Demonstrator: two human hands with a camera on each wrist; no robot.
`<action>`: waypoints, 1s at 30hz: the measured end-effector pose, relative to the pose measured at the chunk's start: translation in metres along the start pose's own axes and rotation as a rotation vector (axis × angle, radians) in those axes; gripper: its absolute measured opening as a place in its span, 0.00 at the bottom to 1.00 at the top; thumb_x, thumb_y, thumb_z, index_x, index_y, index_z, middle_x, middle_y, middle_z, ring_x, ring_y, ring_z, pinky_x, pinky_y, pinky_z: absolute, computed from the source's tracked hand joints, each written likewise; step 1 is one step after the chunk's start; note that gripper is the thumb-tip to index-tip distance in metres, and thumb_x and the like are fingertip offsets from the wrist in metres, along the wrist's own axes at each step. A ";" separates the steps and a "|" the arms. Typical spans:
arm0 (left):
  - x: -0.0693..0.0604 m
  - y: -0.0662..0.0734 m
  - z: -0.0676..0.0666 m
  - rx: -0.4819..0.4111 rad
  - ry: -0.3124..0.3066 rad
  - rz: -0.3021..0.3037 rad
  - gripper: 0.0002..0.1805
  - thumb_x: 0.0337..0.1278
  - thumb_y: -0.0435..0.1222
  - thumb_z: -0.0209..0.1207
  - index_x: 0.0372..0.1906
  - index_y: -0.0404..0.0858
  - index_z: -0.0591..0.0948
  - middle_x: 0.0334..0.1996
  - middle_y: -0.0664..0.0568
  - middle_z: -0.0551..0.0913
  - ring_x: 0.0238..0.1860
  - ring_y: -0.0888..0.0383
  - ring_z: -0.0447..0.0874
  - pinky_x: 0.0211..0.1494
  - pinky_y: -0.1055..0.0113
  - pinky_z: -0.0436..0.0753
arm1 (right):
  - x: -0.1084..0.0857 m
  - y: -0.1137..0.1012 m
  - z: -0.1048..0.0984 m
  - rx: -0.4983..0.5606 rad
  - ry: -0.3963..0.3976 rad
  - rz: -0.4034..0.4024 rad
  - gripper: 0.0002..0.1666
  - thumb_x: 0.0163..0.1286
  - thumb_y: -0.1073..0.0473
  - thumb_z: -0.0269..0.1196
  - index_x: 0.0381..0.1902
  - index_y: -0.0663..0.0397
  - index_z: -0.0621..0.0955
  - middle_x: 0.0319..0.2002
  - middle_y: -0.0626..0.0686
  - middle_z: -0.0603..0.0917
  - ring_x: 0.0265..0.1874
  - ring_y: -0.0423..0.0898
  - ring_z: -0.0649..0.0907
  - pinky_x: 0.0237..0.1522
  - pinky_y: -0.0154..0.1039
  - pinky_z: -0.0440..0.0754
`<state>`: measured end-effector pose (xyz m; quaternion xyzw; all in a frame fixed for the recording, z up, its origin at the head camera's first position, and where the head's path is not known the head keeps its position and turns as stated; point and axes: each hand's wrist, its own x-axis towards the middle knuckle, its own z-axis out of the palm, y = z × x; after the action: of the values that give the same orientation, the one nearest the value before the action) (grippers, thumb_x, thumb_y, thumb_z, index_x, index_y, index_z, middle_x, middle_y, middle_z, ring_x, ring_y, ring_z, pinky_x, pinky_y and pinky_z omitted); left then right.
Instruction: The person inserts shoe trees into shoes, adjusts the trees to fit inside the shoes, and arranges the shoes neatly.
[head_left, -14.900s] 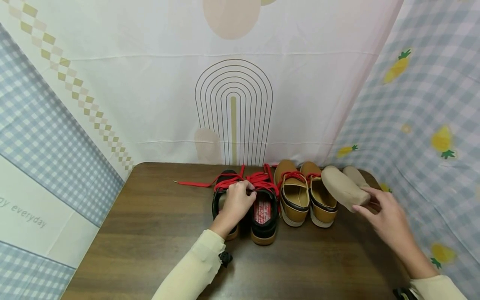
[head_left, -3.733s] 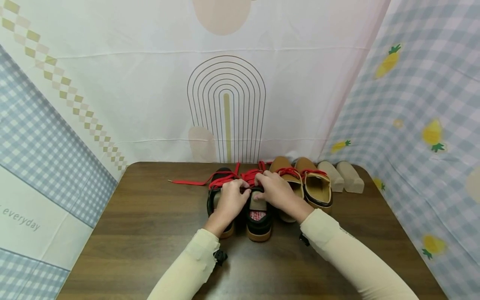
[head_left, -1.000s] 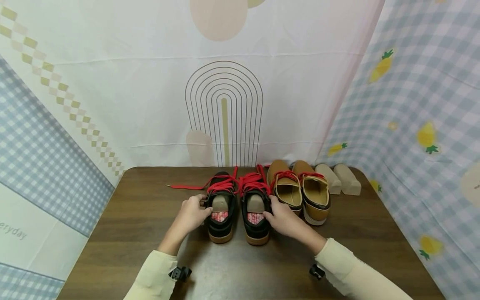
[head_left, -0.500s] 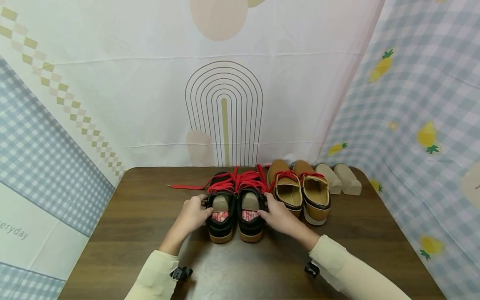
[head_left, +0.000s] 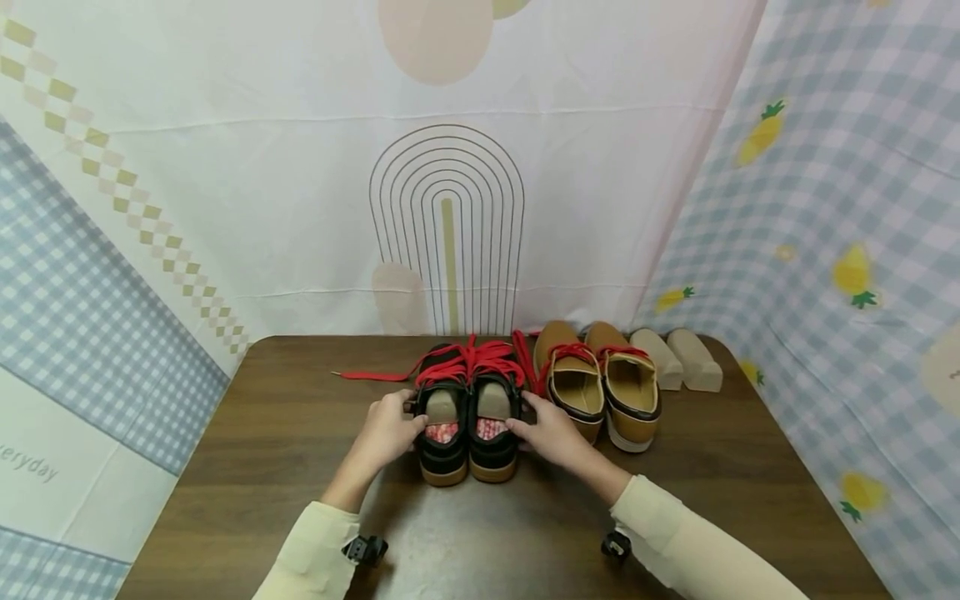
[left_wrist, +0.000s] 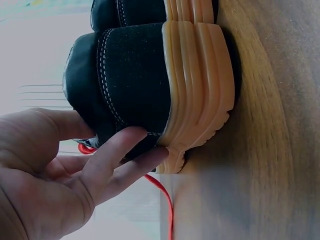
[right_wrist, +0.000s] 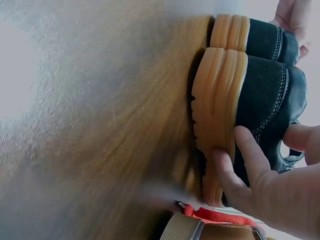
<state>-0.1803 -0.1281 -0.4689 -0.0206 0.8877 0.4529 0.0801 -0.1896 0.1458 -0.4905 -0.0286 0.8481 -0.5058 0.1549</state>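
gripping the left black shoe (head_left: pixel 444 457) with the left hand (head_left: pixel 386 427), thumb at the rim of the opening and fingers along the outer wall; gripping the right black shoe (head_left: pixel 492 457) likewise with the right hand (head_left: pixel 551 429). standing on the table (head_left: pixel 247 483) between both sets of fingers, side by side and touching, with toes pointing away from the wrists. likely moderate in weight, stiff at the thick sole, softer along the upper and apt to give under a squeeze; probably grippy in the matt parts and hardly fragile. best held low on the side near the sole or round the heel, clear of the laces.

looking dark, with pale stitching and a ridged tan sole under the fingers; showing red laces (head_left: pixel 446 372) beyond the fingertips, a red-and-white insole (head_left: pixel 442 432) beside each thumb and a beige block (head_left: pixel 441 407) in each opening. just right of the right fingers, tan shoes (head_left: pixel 633 429); farther right, spare blocks (head_left: pixel 693 360)
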 end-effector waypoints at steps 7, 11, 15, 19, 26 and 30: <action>0.000 -0.005 0.001 -0.027 0.037 -0.007 0.27 0.66 0.29 0.62 0.68 0.28 0.75 0.54 0.30 0.84 0.21 0.59 0.84 0.24 0.66 0.85 | 0.000 0.002 0.002 0.089 -0.009 -0.007 0.41 0.73 0.62 0.66 0.78 0.66 0.63 0.65 0.68 0.76 0.41 0.53 0.89 0.41 0.48 0.90; 0.001 -0.009 0.000 -0.034 0.070 -0.002 0.26 0.65 0.29 0.62 0.67 0.29 0.77 0.54 0.31 0.85 0.20 0.59 0.84 0.23 0.66 0.85 | 0.002 0.003 0.005 0.143 -0.008 0.000 0.41 0.72 0.63 0.66 0.78 0.64 0.64 0.66 0.69 0.74 0.44 0.53 0.89 0.43 0.48 0.90; 0.002 -0.011 -0.004 -0.034 0.072 0.000 0.26 0.64 0.28 0.61 0.67 0.29 0.76 0.53 0.30 0.85 0.20 0.59 0.84 0.23 0.65 0.85 | 0.004 0.000 0.008 0.171 -0.011 0.004 0.40 0.72 0.64 0.66 0.78 0.64 0.64 0.67 0.69 0.74 0.44 0.54 0.89 0.44 0.49 0.90; 0.006 -0.012 -0.009 -0.039 0.079 0.000 0.25 0.64 0.28 0.61 0.66 0.28 0.77 0.52 0.30 0.85 0.20 0.58 0.85 0.23 0.65 0.85 | 0.006 -0.004 0.010 0.215 -0.025 0.016 0.41 0.72 0.64 0.66 0.78 0.63 0.64 0.68 0.70 0.73 0.48 0.56 0.88 0.46 0.51 0.89; 0.013 -0.016 -0.019 -0.036 0.093 0.005 0.24 0.63 0.29 0.61 0.64 0.28 0.78 0.51 0.30 0.86 0.20 0.57 0.86 0.23 0.64 0.86 | 0.018 -0.008 0.014 0.230 -0.033 0.014 0.40 0.72 0.64 0.67 0.78 0.60 0.65 0.69 0.70 0.73 0.47 0.55 0.89 0.46 0.50 0.89; 0.017 -0.020 -0.024 -0.052 0.110 -0.001 0.23 0.63 0.29 0.61 0.62 0.29 0.80 0.51 0.31 0.86 0.20 0.58 0.86 0.24 0.63 0.86 | 0.024 -0.010 0.018 0.259 -0.049 0.009 0.41 0.72 0.64 0.67 0.78 0.61 0.64 0.70 0.71 0.71 0.46 0.56 0.89 0.47 0.52 0.88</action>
<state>-0.1981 -0.1590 -0.4740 -0.0480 0.8787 0.4740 0.0311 -0.2080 0.1210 -0.4953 -0.0171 0.7717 -0.6097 0.1803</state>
